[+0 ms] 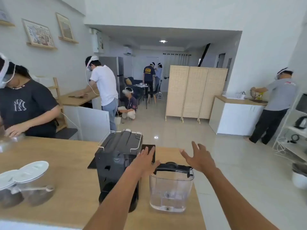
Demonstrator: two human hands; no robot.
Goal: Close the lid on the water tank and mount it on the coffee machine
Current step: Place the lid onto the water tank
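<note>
Left hand (144, 161) flat, fingers spread wide, holding nothing, over the right flank of the coffee machine (118, 165). Right hand (200, 157) also splayed wide and empty, hovering above and behind the water tank (171, 188). Tank: clear plastic, rounded-rectangular, upright on the pale wood-grain counter (66, 156), just beside the machine's right side, black lid (172, 167) on top, little water at the bottom. Machine: boxy matte black, ribbed top, wire rail. Two glass jars (25, 185) with white lids at left.
</note>
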